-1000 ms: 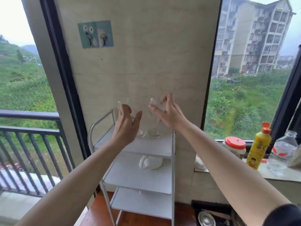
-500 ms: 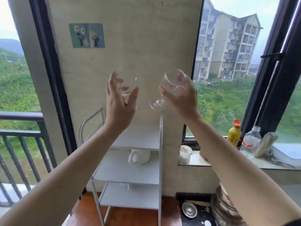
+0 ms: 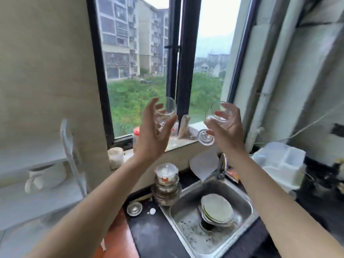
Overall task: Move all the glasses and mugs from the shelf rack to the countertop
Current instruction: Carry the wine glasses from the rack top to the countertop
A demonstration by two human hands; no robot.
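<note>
Head view: my left hand (image 3: 152, 138) grips one wine glass (image 3: 166, 110), my right hand (image 3: 226, 130) grips a tilted second glass (image 3: 219, 116), both held in the air above the sink (image 3: 188, 231). A white mug (image 3: 45, 176) sits on the shelf rack (image 3: 71, 146).

No text, label, brand, number or sign is showing sharply enough to be read anywhere in this blurred view.

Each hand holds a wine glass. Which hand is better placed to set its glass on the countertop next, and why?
Probably left: the left hand with its glass is nearest the bare countertop beside the sink; the right hand hangs above the sink.
</note>
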